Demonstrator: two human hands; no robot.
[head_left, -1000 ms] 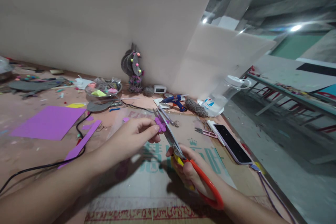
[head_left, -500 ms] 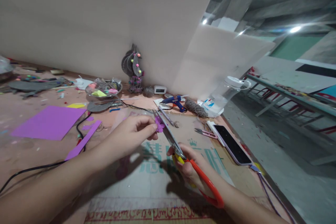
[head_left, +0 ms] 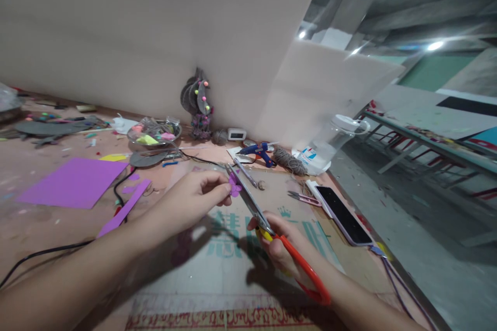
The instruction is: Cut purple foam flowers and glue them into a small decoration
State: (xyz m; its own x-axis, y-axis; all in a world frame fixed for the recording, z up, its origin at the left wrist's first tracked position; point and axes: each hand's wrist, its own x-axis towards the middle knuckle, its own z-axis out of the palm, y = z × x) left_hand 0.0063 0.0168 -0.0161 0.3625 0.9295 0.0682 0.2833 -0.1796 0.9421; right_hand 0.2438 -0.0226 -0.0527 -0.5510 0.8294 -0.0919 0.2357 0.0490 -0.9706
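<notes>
Trimming, seemingly: left hand [head_left: 204,190] pinches purple petalled cutout [head_left: 235,186]; right hand [head_left: 286,244], at its four o'clock, clasps red-handled steel scissors [head_left: 255,211]; next snip wants steadiness.

A phone [head_left: 344,215] is laid along the right edge of the table [head_left: 39,227]; toward the far right corner, grey yarn [head_left: 289,160] is set near a lidded jug [head_left: 332,139].

Teal print [head_left: 222,236] on translucent plastic sheet [head_left: 229,276], 1 char. clear.
Reads "慧"; teal crown [head_left: 285,211] over row, rest part-hidden. White plastic bag [head_left: 315,166] w/ red-blue logo [head_left: 309,153]: lettering illeg.
</notes>
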